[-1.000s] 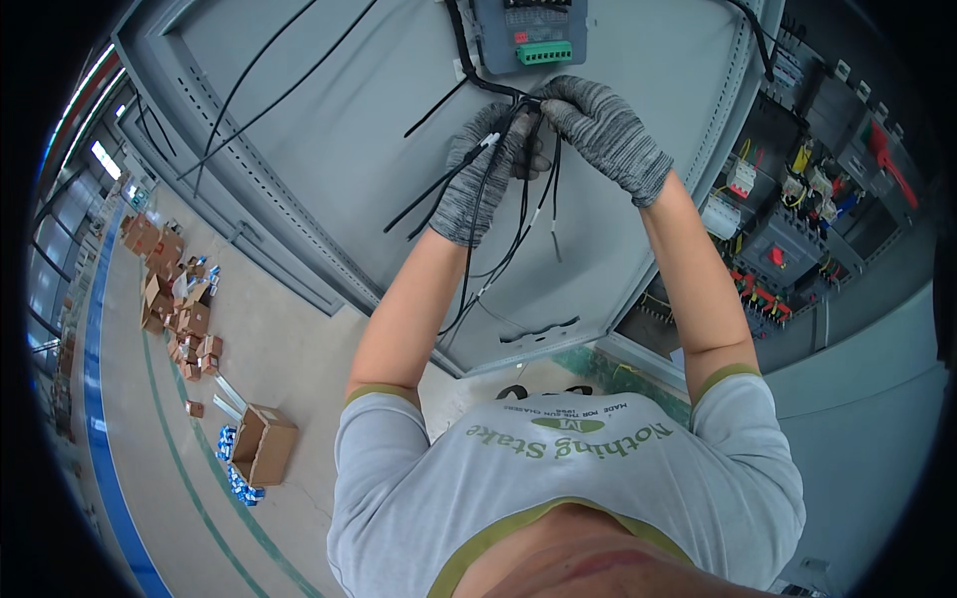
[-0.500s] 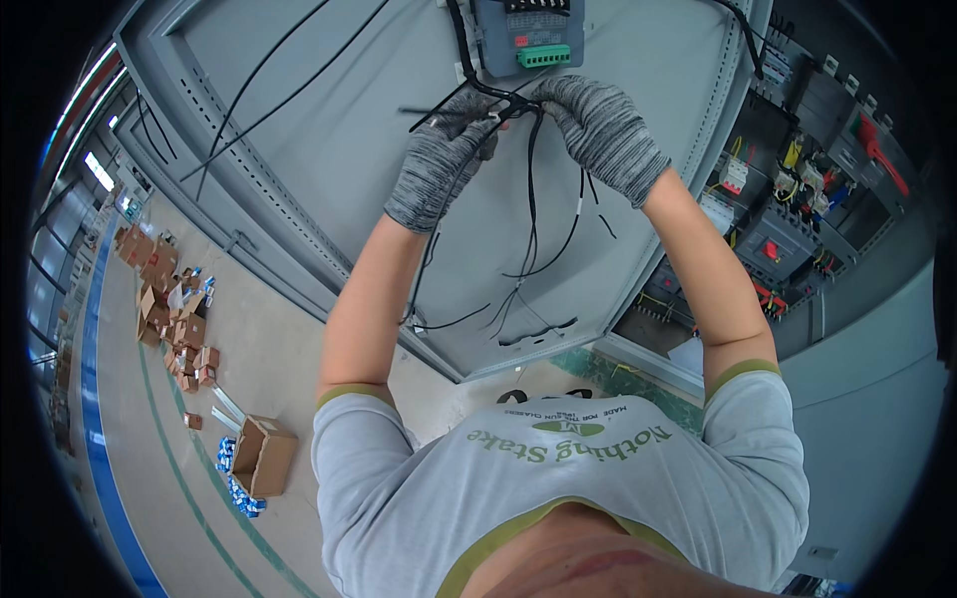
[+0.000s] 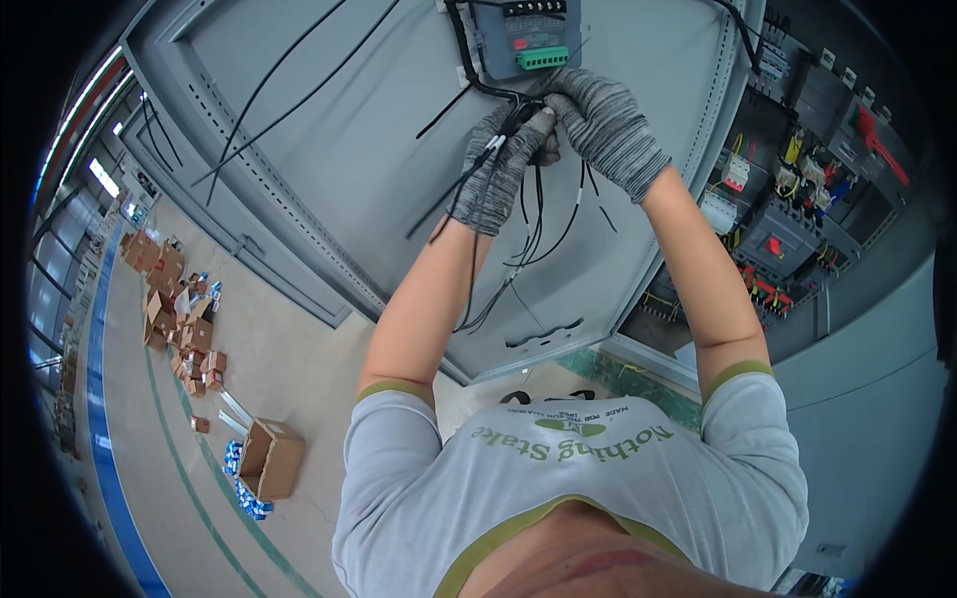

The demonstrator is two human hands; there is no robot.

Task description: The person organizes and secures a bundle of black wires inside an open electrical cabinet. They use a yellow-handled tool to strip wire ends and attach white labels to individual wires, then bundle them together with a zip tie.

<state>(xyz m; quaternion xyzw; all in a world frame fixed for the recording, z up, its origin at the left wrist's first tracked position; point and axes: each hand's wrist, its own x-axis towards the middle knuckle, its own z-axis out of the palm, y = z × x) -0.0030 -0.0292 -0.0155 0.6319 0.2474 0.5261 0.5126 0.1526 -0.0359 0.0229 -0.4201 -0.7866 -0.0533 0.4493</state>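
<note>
Both my hands wear grey striped knit gloves and meet at a black wire bundle [image 3: 466, 55] below a grey-blue module with a green terminal block [image 3: 541, 58]. My left hand [image 3: 505, 164] is closed round the bundle, fingertips pinched at its lower end; several black wires [image 3: 442, 204] lie across the back of its glove. Against the same spot from the right, my right hand [image 3: 610, 125] has its fingers curled and thumb pressed on the bundle. What its fingertips pinch is partly hidden. Loose black wires [image 3: 539, 214] hang beneath the hands.
The wires run over a grey metal cabinet door panel [image 3: 638, 269]. At right is the open cabinet with circuit breakers [image 3: 783, 239] and coloured wiring. More black wires [image 3: 289, 95] dangle at upper left. An open cardboard box [image 3: 274, 458] and several cartons [image 3: 194, 334] lie on the floor.
My left hand has shifted right, in toward my right hand, and gathered closer round the bundle. Several wires now drape over its back. My right hand has stayed nearly in place.
</note>
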